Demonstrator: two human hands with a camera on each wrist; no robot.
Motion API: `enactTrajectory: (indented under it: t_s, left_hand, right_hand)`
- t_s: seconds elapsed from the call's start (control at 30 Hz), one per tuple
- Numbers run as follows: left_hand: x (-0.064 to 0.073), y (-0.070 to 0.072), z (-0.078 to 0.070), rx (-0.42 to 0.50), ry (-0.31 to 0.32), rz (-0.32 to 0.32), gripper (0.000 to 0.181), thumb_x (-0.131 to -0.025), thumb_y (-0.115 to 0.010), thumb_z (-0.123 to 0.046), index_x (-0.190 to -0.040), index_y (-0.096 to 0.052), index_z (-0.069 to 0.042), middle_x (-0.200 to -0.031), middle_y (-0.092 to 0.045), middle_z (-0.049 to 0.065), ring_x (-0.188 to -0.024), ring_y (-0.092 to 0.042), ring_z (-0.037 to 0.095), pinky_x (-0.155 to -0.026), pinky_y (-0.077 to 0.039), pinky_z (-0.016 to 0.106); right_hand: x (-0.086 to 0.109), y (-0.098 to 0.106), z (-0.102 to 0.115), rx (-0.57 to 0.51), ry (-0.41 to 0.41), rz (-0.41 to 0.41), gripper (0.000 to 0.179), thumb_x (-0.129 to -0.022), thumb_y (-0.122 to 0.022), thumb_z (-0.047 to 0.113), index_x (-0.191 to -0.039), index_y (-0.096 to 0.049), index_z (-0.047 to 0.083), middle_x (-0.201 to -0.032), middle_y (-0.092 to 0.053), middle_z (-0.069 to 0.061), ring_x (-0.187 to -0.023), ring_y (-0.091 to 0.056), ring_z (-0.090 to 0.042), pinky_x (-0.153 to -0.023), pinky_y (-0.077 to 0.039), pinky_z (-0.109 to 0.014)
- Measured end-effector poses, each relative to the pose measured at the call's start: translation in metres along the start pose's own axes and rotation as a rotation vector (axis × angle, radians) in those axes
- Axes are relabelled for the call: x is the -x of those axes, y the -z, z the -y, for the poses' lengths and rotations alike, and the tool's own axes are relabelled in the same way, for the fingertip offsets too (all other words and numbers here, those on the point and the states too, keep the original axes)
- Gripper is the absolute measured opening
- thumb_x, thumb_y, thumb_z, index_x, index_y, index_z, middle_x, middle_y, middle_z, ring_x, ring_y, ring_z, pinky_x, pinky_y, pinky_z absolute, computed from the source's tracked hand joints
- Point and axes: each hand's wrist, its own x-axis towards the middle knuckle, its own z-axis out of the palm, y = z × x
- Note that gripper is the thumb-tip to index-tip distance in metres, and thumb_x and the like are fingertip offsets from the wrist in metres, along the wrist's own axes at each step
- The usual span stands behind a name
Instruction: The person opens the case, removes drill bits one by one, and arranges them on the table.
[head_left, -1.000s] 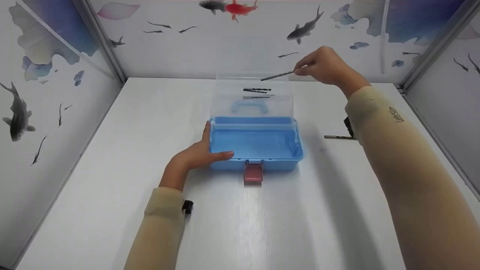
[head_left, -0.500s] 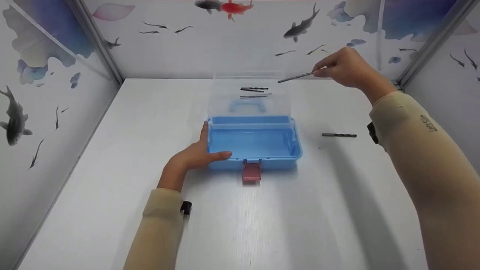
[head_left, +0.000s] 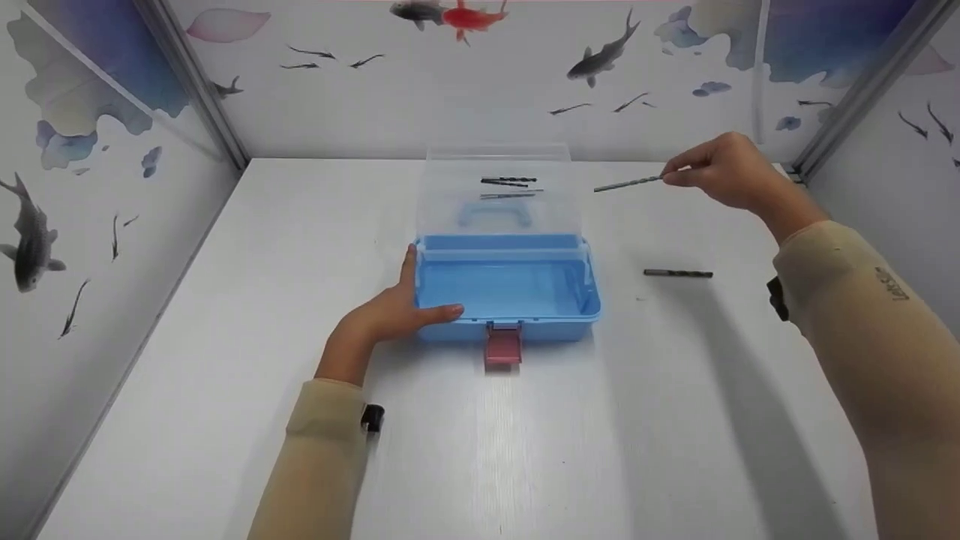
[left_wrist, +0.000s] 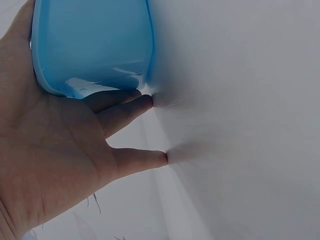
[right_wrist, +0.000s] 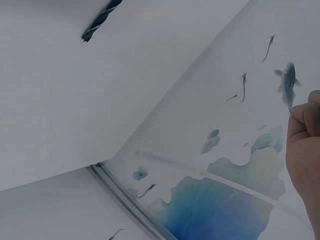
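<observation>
In the head view a blue plastic box (head_left: 510, 330) stands with its clear lid (head_left: 442, 202) folded back and a red latch (head_left: 503, 346) hanging at the front. My left hand (head_left: 382, 309) rests against its left end, thumb along the front rim. The left wrist view shows the fingers (left_wrist: 135, 159) straight, tips on the table, and the palm beside the box. My right hand (head_left: 724, 174) pinches one end of a thin drill bit (head_left: 628, 184), raised at the back right. That bit is out of sight in the right wrist view.
A thicker, dark drill bit (head_left: 679, 274) lies on the white table (head_left: 225, 315), right of the box. Several smaller drill bits (head_left: 510, 181) lie at the clear lid. Walls (head_left: 480, 97) with painted fish enclose the table at the back and sides.
My right hand has moved right, and lately lower, carrying the thin drill bit away from the lid. The thicker bit is now fully uncovered. My left hand stays against the box.
</observation>
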Motion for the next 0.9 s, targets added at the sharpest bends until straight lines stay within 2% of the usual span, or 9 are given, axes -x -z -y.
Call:
enactTrajectory:
  t_s: [0.13,0.27,0.47,0.7,0.9]
  left_hand:
    - [-0.001,0.000,0.000,0.010,-0.007,-0.010,0.137,-0.088,-0.073,-0.071,-0.166,0.029,-0.023,-0.180,-0.008,0.018,-0.164,-0.023,0.042,-0.130,-0.028,0.061]
    - [0.000,-0.001,0.001,0.013,0.003,-0.021,0.136,-0.088,-0.073,-0.070,-0.167,0.028,-0.024,-0.180,-0.010,0.018,-0.164,-0.025,0.043,-0.129,-0.029,0.062]
    - [-0.001,-0.003,-0.001,0.028,-0.007,-0.005,0.135,-0.090,-0.074,-0.067,-0.167,0.028,-0.024,-0.180,-0.010,0.018,-0.164,-0.025,0.042,-0.129,-0.029,0.062]
    - [-0.001,-0.003,-0.002,0.030,-0.001,-0.009,0.135,-0.089,-0.074,-0.068,-0.167,0.028,-0.025,-0.181,-0.008,0.017,-0.164,-0.024,0.042,-0.129,-0.029,0.063]
    - [-0.001,-0.003,0.001,0.016,0.005,-0.018,0.136,-0.088,-0.074,-0.070,-0.167,0.027,-0.025,-0.180,-0.010,0.016,-0.164,-0.026,0.041,-0.129,-0.030,0.062]
  right_hand:
    - [0.010,-0.001,-0.018,0.012,-0.009,0.002,0.031,-0.104,-0.071,0.032,-0.122,-0.081,0.010,-0.135,-0.072,-0.022,-0.125,-0.066,-0.036,-0.102,-0.051,-0.056]
    - [0.022,-0.006,-0.035,0.022,-0.016,0.013,0.029,-0.104,-0.070,0.030,-0.121,-0.082,0.009,-0.133,-0.074,-0.022,-0.123,-0.066,-0.035,-0.100,-0.052,-0.054]
    - [0.043,-0.015,-0.062,0.019,-0.051,0.034,0.028,-0.105,-0.069,0.027,-0.121,-0.081,0.008,-0.137,-0.071,-0.025,-0.128,-0.065,-0.041,-0.103,-0.051,-0.059]
    - [0.057,-0.030,-0.088,-0.006,-0.069,0.067,0.034,-0.106,-0.067,0.033,-0.124,-0.079,0.006,-0.139,-0.069,-0.027,-0.135,-0.061,-0.045,-0.107,-0.049,-0.062]
    - [0.066,-0.038,-0.109,0.018,-0.079,0.104,0.037,-0.107,-0.066,0.035,-0.126,-0.078,0.006,-0.143,-0.066,-0.029,-0.134,-0.060,-0.049,-0.105,-0.049,-0.063]
